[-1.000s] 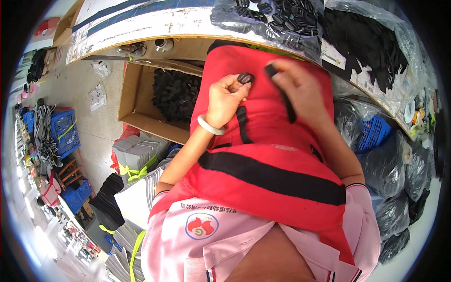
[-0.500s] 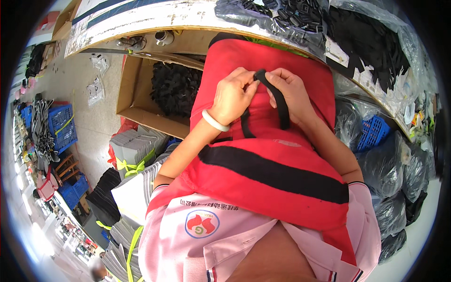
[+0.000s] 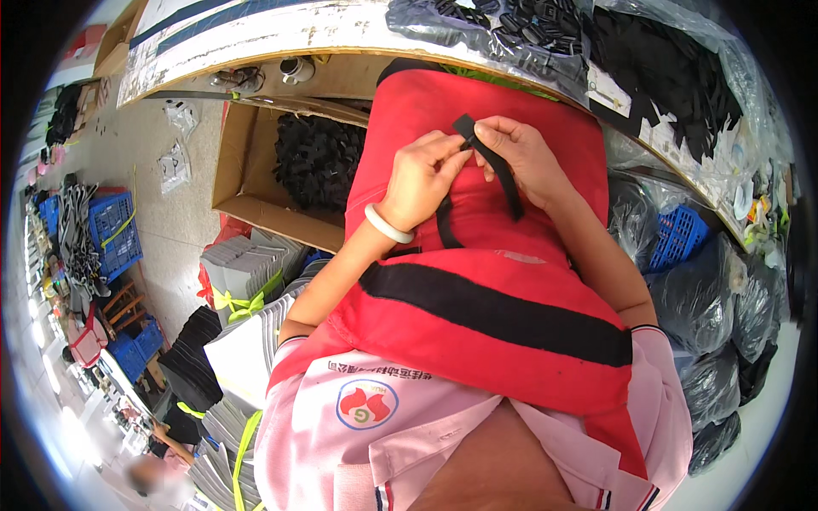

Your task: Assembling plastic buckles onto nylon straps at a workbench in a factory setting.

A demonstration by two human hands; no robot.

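Beyond the lap, a worn white surface (image 3: pixel 247 53) is stretching across the far side, its edge bending in the lens, with black strips (image 3: pixel 669 81) and dark buckles (image 3: pixel 538 27) lying on it toward the right. Nearer, a red apron (image 3: pixel 550 243) is covering the lap, and a cardboard box (image 3: pixel 281 223) is standing to its left, holding a heap of black pieces (image 3: pixel 317 166).

Over the apron, both hands are meeting. The right hand (image 3: pixel 524 157) is pinching a black strap (image 3: pixel 503 175) between thumb and fingers just below its upper end, that grip leaving no visible gap. The left hand (image 3: pixel 422 175) is pinching too, its fingertips gathering around a dark piece (image 3: pixel 466 146) beside that end (mostly hidden, so its shape is staying unclear).

Handling this well is probably depending on short, firm pinches: the left grip should be steadying the piece while the right should be guiding the strap flat, from close to its end, so that it is not buckling or twisting.

The strap's long axis is slanting from upper left to lower right. Its upper end is pointing away from the wearer and slightly left; its loose tail is hanging back toward the waist, slightly right.
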